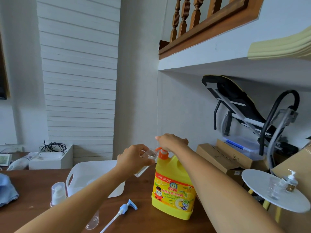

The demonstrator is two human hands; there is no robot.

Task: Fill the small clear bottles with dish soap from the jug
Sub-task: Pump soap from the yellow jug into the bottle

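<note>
Left hand (133,157) is gripping the small clear plastic bottle (149,155), mouth at the orange pump spout (159,149) atop the yellow plastic soap jug (173,187); right hand (171,142), fingers relaxed, is pressing down on that pump; slow strokes are looking wisest

The yellow jug (173,187) carried all the readable print. On the red banner (164,179) across its upper left, white characters read 多送, with 127克 right beside them. Below that, in the middle of the front label (173,193), the brand 白猫 stood in big characters, and under it ran the line 柠檬红茶洗洁精. Smaller print lower down was too fine to read. Dark marks on the cardboard boxes (217,157) at far right were illegible.
</note>
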